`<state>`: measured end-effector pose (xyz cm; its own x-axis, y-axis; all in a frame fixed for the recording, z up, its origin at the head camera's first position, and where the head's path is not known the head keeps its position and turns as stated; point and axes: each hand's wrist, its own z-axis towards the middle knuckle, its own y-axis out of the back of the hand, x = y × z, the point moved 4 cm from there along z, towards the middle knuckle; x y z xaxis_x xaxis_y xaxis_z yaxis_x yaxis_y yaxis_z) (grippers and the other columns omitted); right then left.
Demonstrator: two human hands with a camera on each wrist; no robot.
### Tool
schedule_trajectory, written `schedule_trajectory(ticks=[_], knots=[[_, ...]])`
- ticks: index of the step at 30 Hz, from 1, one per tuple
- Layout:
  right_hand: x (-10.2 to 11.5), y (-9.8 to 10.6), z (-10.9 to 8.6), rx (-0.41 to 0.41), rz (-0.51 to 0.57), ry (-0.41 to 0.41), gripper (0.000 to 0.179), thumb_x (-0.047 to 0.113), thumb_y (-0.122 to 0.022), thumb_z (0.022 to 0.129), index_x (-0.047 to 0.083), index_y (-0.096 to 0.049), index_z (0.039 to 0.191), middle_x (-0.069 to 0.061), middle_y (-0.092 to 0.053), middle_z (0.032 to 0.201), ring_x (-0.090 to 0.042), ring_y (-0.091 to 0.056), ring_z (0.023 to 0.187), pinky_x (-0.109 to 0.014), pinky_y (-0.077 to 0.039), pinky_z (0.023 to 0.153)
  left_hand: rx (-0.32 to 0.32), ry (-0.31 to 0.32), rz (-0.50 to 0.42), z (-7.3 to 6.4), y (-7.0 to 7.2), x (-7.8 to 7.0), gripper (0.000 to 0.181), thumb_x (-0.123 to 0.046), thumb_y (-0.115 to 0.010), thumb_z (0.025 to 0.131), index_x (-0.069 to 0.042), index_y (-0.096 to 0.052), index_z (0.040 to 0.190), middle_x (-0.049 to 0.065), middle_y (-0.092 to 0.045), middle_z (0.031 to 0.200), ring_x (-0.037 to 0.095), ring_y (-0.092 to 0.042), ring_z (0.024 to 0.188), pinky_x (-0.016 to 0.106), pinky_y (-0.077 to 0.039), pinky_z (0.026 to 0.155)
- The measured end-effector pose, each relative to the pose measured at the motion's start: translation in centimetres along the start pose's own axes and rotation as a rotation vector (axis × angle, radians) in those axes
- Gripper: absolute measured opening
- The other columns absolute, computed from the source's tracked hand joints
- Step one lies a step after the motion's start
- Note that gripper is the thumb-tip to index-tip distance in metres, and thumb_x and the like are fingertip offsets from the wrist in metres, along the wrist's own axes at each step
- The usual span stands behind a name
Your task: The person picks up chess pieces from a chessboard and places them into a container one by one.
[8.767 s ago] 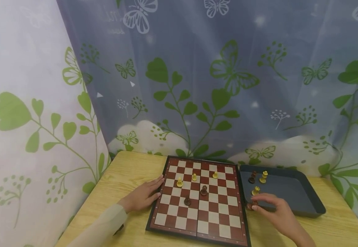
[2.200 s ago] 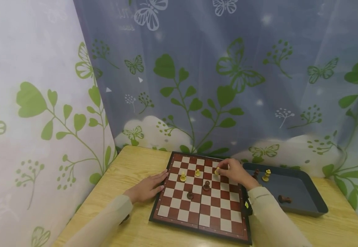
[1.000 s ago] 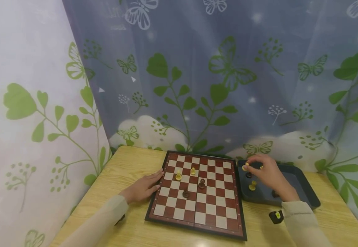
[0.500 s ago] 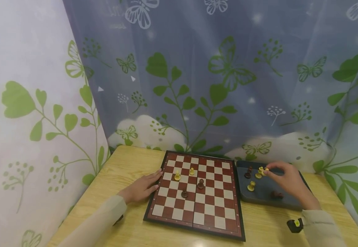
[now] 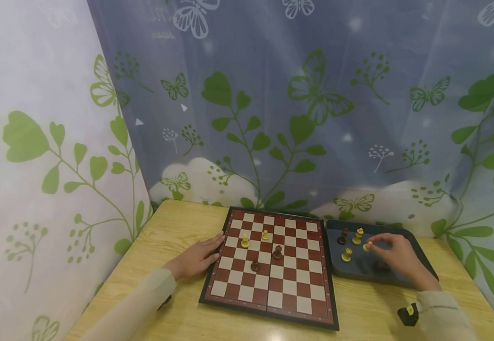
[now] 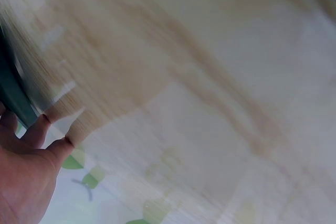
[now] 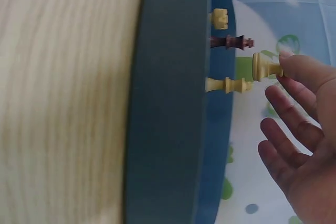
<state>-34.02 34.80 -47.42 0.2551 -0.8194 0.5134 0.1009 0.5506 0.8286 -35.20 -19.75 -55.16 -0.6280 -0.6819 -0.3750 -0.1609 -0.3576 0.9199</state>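
My right hand (image 5: 393, 253) pinches a pale chess pawn (image 7: 266, 67) between thumb and index finger over the dark tray (image 5: 417, 251); its top is hidden by the fingertips. The other fingers are spread loosely. In the tray stand a pale king (image 5: 358, 236), a pale rook (image 5: 347, 255) and a dark piece (image 5: 342, 237). Another dark piece (image 5: 381, 266) lies on its side, partly in the hand's shadow. My left hand (image 5: 196, 259) rests flat, fingertips at the left edge of the chessboard (image 5: 289, 284).
Two pale pieces, one taller (image 5: 245, 241) and one small pawn (image 5: 265, 234), stand on the board. Two dark pieces (image 5: 277, 252) stand nearer the middle. The tray sits against the board's right side on the wooden table (image 5: 179, 218); a patterned curtain (image 5: 247, 118) hangs behind.
The right hand took the pale pawn off the board's far right part, carried it right over the tray, then lowered it beside the king. The left hand stays at the board's edge.
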Motion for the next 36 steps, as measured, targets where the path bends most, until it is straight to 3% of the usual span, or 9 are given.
schedule_trajectory(ticks=[10, 21, 26, 36], knots=[[-1.6, -1.8, -0.5, 0.035, -0.025, -0.044, 0.019, 0.021, -0.078, 0.092, 0.003, -0.078, 0.099, -0.022, -0.074, 0.108, -0.046, -0.067, 0.104, -0.064, -0.051, 0.089, -0.01, -0.007, 0.003, 0.0, 0.0, -0.2, 0.059, -0.03, -0.042, 0.111, -0.001, -0.028, 0.159, 0.017, -0.025, 0.166, 0.042, -0.036, 0.147, 0.066, -0.033, 0.114], [-1.7, -2.2, -0.3, 0.061, -0.033, -0.015, 0.018, 0.016, -0.079, 0.09, 0.001, -0.077, 0.098, -0.022, -0.073, 0.105, -0.046, -0.067, 0.101, -0.063, -0.053, 0.083, 0.002, 0.007, 0.001, 0.0, 0.2, -0.4, 0.058, -0.029, -0.042, 0.111, 0.0, -0.028, 0.159, 0.017, -0.025, 0.166, 0.041, -0.037, 0.147, 0.064, -0.033, 0.115], [-0.4, -1.1, -0.1, 0.033, -0.065, 0.033, 0.019, 0.016, -0.081, 0.087, 0.002, -0.077, 0.1, -0.023, -0.073, 0.108, -0.047, -0.066, 0.101, -0.063, -0.053, 0.082, 0.011, 0.016, 0.001, 0.1, 0.2, -0.4, 0.059, -0.03, -0.042, 0.111, -0.002, -0.027, 0.16, 0.016, -0.025, 0.167, 0.04, -0.036, 0.148, 0.065, -0.032, 0.115], [4.4, -0.1, 0.2, -0.021, -0.014, 0.172, 0.016, 0.008, -0.08, 0.087, 0.007, -0.077, 0.102, -0.019, -0.072, 0.113, -0.045, -0.063, 0.107, -0.065, -0.05, 0.087, 0.017, 0.018, -0.001, 0.1, 0.2, -0.3, 0.06, -0.032, -0.041, 0.111, -0.002, -0.027, 0.16, 0.015, -0.024, 0.167, 0.041, -0.035, 0.148, 0.067, -0.03, 0.115]])
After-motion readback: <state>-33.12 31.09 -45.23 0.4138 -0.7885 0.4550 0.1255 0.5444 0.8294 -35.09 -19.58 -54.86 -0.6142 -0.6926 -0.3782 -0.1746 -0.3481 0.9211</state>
